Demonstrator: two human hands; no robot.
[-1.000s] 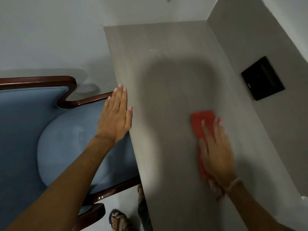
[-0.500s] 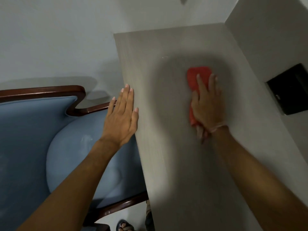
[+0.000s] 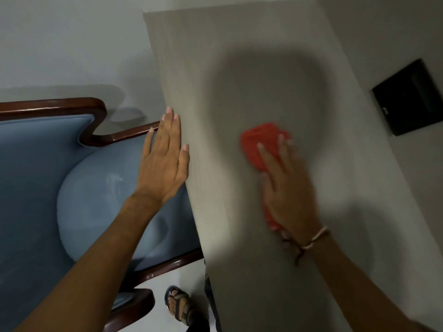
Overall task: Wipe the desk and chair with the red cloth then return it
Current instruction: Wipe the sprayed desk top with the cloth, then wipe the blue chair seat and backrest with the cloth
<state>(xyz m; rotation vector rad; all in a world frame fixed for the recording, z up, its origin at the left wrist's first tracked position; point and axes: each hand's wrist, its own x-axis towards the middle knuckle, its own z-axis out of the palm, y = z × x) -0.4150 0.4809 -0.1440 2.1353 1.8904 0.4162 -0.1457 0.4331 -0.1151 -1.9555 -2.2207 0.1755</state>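
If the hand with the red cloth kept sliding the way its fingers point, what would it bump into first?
Nothing soon, it seems. The right hand points up the desk, pressing the red cloth flat. Bare desktop lies ahead to the far edge; past that, probably the wall, though depth is unclear.

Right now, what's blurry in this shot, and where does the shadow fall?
Head view: the right hand and the red cloth under it are smeared by motion blur; the left hand, flat at the desk edge, looks sharp. A broad dark shadow covers the desk's middle around the cloth. Wide-angle distortion slants the desk edges.
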